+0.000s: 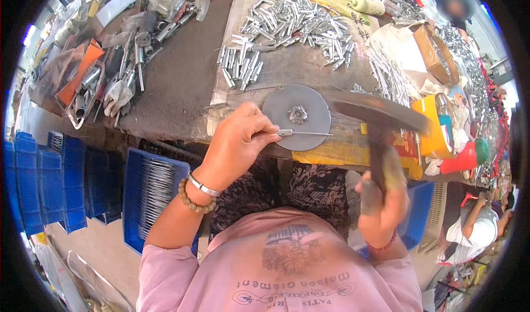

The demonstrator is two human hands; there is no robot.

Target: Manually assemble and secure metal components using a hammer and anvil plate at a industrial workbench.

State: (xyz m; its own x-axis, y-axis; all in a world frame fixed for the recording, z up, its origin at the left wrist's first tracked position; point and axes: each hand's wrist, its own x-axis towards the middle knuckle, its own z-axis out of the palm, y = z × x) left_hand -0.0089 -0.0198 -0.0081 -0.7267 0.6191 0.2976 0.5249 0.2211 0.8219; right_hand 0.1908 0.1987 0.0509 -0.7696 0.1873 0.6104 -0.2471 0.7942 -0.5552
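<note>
My left hand (240, 141) pinches a thin metal rod (312, 133) by the short, thicker metal sleeve (285, 132) at its near end. The rod points right, across the lower part of a round grey disc (276, 105) at the table's front edge. A shiny, rough-edged metal piece (297, 114) sits at the disc's centre. My right hand (383, 207) is closed round the handle of a hammer (381, 113), raised to the right of the disc. The hammer's head and part of the hand are smeared by motion.
Behind the disc lies a pile of short metal sleeves (298, 22), with long rods (386, 72) at its right. A yellow container (432, 125) and red cup (459, 158) stand right. Tools in bags (118, 63) cover the left. A blue bin (132, 223) holds rods below.
</note>
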